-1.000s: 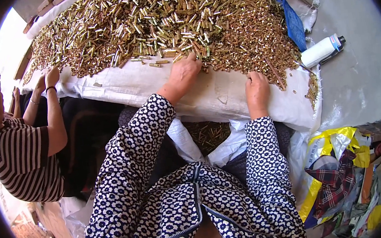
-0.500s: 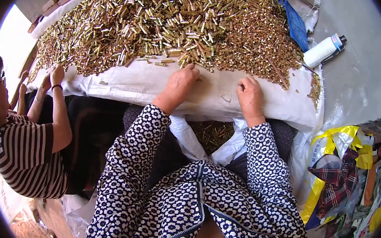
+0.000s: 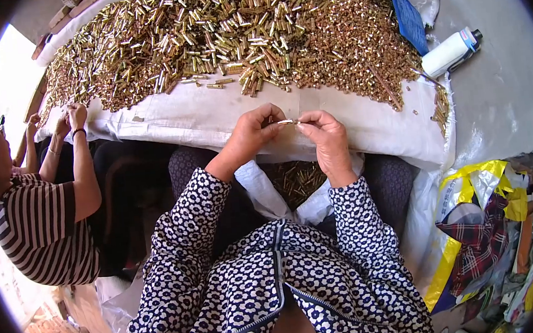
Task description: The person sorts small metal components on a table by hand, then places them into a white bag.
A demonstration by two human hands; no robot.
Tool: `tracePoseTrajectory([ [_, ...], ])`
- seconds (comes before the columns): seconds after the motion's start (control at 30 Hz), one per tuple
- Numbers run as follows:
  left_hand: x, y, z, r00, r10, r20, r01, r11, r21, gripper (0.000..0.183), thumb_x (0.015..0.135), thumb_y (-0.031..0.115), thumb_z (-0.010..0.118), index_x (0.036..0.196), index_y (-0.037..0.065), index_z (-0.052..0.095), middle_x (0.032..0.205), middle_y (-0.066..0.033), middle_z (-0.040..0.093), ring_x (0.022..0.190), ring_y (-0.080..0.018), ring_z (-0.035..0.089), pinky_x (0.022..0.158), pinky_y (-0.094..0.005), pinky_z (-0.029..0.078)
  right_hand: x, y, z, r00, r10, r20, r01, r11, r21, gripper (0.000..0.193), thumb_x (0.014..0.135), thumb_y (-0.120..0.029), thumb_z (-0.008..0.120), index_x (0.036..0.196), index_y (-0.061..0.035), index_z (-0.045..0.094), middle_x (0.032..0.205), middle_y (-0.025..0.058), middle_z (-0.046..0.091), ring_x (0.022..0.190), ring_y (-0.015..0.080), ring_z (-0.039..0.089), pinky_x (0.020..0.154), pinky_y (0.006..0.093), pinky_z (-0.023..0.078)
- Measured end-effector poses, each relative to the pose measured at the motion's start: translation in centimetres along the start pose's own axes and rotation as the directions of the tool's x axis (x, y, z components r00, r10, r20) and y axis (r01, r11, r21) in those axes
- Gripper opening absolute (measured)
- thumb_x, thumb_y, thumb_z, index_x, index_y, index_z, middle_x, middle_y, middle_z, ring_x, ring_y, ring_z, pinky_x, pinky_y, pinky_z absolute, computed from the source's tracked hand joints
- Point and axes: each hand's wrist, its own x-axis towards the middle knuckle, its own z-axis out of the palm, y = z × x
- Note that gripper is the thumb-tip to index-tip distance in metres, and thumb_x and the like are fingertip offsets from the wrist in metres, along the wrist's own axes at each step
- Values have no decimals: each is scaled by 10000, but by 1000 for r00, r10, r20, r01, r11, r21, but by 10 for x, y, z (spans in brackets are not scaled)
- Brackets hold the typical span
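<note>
Above the near edge of the cloth-covered table, my left hand (image 3: 252,135) pinches a slim, shiny metal tube (image 3: 285,122) between thumb and fingers. My right hand (image 3: 329,142) faces it, its thumb and fingertips closed on a tiny metal piece at the tube's right end. Whether the two parts touch or are joined is too small to tell. Beyond my hands spreads a heap of brass-coloured tubes (image 3: 230,36), with small nut-like metal pieces (image 3: 358,50) heaped to its right. Between my knees, an open white sack (image 3: 257,189) holds more tubes (image 3: 297,181).
At my left a person in a striped shirt (image 3: 36,218) works at the same table edge (image 3: 168,125). A white bottle (image 3: 450,54) lies at the right beside a blue strip (image 3: 407,18). Bags and a plaid cloth (image 3: 476,246) lie lower right.
My left hand has drawn back from the heap with a metal tube. My right hand has moved left, so both hands now meet at the tube.
</note>
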Motion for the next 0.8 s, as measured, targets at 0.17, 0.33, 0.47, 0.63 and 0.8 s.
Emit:
tracePoseTrajectory([
  [0.17,2,-7,4,999,7,37,-1,987,-161,77,833,77,571,887,29,544,721,44,510,622,-30,450,533,-168,371,-2,0,-2,1000,-1,-8,1,999,33,120,760,7,594,879,-12,601,780,-24,569,695,38,489,663,162,395],
  [0.33,0,-6,7,999,0,44,11,973,-232,93,841,103,567,900,33,549,728,38,526,602,-25,466,502,-153,363,-4,1,-4,1000,0,-23,2,998,62,123,762,7,593,884,-9,600,800,-12,581,722,48,505,694,175,405],
  [0.47,-1,-9,9,997,-83,-8,72,906,-417,101,848,129,561,880,33,559,699,6,559,554,-48,507,442,-161,371,-6,3,0,1000,-1,-17,2,999,54,128,761,6,596,888,-8,601,813,-3,589,732,52,512,704,179,410],
  [0.63,0,-9,13,995,-92,-27,64,849,-525,100,848,126,557,882,32,552,711,-11,582,550,-60,529,417,-163,376,-6,4,0,1000,-20,-23,22,997,72,111,764,5,595,873,-14,606,814,-3,590,724,51,516,686,178,415],
  [0.8,3,-5,17,998,21,-63,-47,897,-439,88,861,116,540,886,32,549,720,-8,582,577,-46,539,421,-155,377,-2,8,2,963,-265,-45,254,951,-177,66,779,-3,584,843,-13,598,799,-17,582,705,35,510,635,162,411],
])
